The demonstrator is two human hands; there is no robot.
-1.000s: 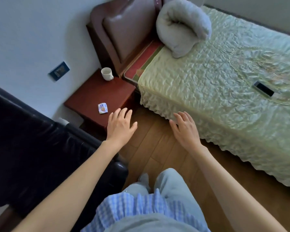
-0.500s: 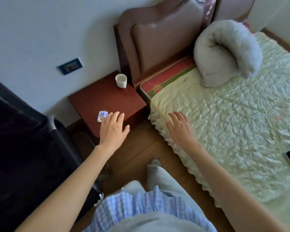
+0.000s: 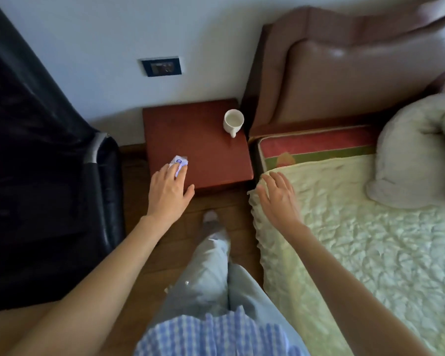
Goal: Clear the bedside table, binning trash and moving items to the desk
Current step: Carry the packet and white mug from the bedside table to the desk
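Observation:
The dark red bedside table (image 3: 206,155) stands between a black seat and the bed. A white cup (image 3: 233,121) sits upright near its back right corner, handle toward me. A small white and blue wrapper (image 3: 179,160) lies near the table's front left edge. My left hand (image 3: 168,192) rests over the front edge with its fingertips on the wrapper and partly covering it; the thumb is spread away. My right hand (image 3: 280,199) hovers flat and empty, fingers apart, over the near corner of the bed.
A black leather seat (image 3: 36,176) fills the left side, close to the table. The bed (image 3: 370,240) with a pale green cover, a rolled grey pillow (image 3: 419,150) and a brown headboard (image 3: 344,80) is on the right. My leg stands on the wooden floor (image 3: 144,253) between them.
I have stepped closer and now face the table squarely. My left hand has reached forward from beside the wrapper onto it. My right hand moved along over the bed corner.

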